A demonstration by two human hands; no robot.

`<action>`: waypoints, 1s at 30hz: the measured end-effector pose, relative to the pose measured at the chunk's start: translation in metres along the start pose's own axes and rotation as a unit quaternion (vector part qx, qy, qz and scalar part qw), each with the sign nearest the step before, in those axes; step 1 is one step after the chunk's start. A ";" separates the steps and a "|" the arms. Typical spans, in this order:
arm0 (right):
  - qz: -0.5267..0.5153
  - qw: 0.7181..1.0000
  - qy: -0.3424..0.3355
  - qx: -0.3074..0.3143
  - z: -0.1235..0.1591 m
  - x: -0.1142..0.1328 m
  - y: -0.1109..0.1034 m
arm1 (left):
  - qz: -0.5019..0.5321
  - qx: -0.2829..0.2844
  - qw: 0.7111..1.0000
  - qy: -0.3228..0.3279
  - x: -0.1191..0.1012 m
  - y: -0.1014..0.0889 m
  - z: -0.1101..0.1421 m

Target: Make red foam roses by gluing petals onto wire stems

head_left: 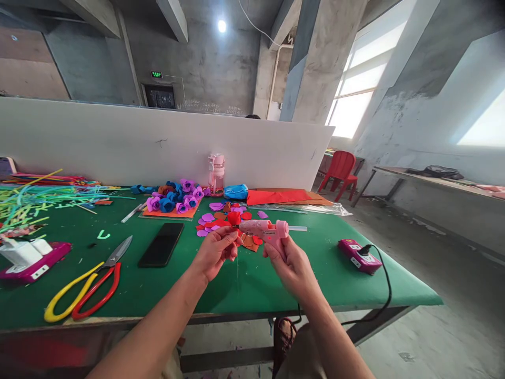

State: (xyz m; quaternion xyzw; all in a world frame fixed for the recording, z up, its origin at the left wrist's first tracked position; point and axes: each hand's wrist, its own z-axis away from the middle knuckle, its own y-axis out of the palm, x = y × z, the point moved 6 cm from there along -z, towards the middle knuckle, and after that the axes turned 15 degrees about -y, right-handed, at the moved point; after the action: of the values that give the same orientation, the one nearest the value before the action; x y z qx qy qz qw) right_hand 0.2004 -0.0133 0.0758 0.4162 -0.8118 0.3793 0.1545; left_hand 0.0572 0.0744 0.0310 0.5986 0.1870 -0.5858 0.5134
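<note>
My right hand point(288, 258) is wrapped round the handle of a pink hot glue gun point(258, 227), which points left with a clear glue stick point(298, 228) out of its back. Pinched in the fingers of my left hand point(216, 250) is a small red paper flower point(234, 218), right at the gun's nozzle. Whether nozzle and flower touch, I cannot tell. Beneath and behind both hands lie loose purple petals point(208, 217), with red and brown ones among them. Finished purple and blue paper flowers point(173, 197) are heaped on an orange sheet further back.
Scissors point(94, 281) and a black phone point(161, 245) lie left on the green table point(165, 295). A purple power strip point(359, 256) with a black cord sits right, another point(43, 263) far left. Behind are a pink bottle point(216, 173), red paper point(276, 197) and a white partition point(118, 142).
</note>
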 end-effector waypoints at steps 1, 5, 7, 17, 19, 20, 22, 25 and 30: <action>0.000 1.000 0.002 0.001 0.000 0.000 0.000 | 0.000 -0.002 1.000 -0.001 0.000 0.000 0.000; 0.000 1.000 0.003 0.004 0.000 0.000 0.000 | -0.003 -0.002 1.000 -0.002 0.001 0.000 0.000; 0.000 1.000 -0.001 0.002 0.000 0.001 0.000 | -0.004 0.000 1.000 0.000 0.001 -0.001 0.000; -0.019 1.000 0.002 0.004 0.000 -0.001 0.003 | -0.011 0.001 1.000 0.004 0.002 -0.002 -0.002; -0.015 1.000 0.003 0.001 0.000 -0.002 0.002 | -0.012 0.001 1.000 0.004 0.002 -0.003 -0.002; -0.014 1.000 0.003 0.000 0.001 -0.002 0.002 | -0.012 0.000 1.000 0.003 0.002 -0.003 -0.002; -0.014 1.000 0.005 0.001 0.001 -0.002 0.001 | -0.011 -0.003 1.000 0.001 0.003 -0.003 -0.002; -0.012 1.000 0.011 0.003 0.001 -0.001 0.000 | -0.008 -0.007 1.000 0.000 0.003 -0.004 -0.002; -0.037 0.999 0.020 -0.007 0.002 -0.003 -0.001 | -0.005 -0.022 1.000 0.008 0.002 -0.004 -0.001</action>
State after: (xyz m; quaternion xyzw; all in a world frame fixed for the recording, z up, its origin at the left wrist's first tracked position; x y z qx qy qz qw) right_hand 0.2035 -0.0131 0.0735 0.4371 -0.7953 0.3762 0.1870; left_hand 0.0545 0.0764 0.0275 0.5906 0.2071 -0.5796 0.5218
